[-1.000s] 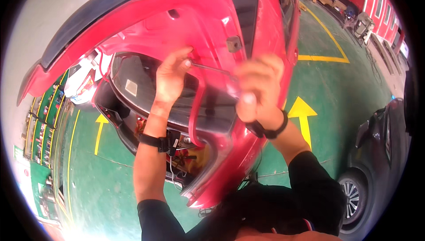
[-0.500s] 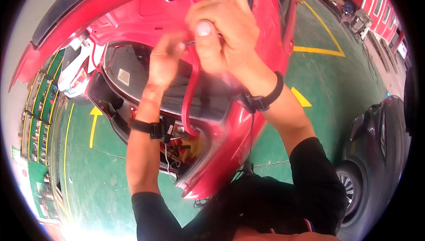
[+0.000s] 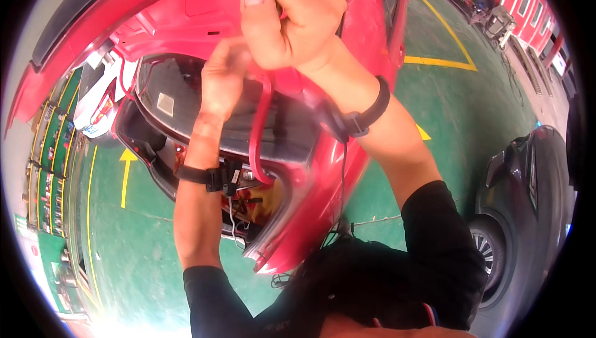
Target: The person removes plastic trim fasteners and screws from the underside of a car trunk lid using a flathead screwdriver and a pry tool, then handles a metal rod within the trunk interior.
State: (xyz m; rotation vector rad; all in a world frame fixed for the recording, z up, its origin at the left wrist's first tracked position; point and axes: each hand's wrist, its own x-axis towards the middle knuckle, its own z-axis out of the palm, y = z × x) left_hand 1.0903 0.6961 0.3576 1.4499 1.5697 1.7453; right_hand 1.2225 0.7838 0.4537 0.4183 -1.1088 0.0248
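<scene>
Right hand (image 3: pixel 292 18) has been shifted up and leftward since the earlier frame. Raised red trunk lid (image 3: pixel 177 24) seen at left, extending behind right fist. Left hand (image 3: pixel 221 80) set just beside it, fingers blurred; grip's closure cannot be told. Right grip closed, contents hidden; thin rod, earlier seen between both, cannot be made out.

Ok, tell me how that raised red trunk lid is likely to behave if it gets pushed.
The trunk lid would probably feel stiff, judging by its stamped inner panel. It likely swings rather than slides, since a curved red arm seems to link it to the red car. Its broad span suggests some weight.
</scene>
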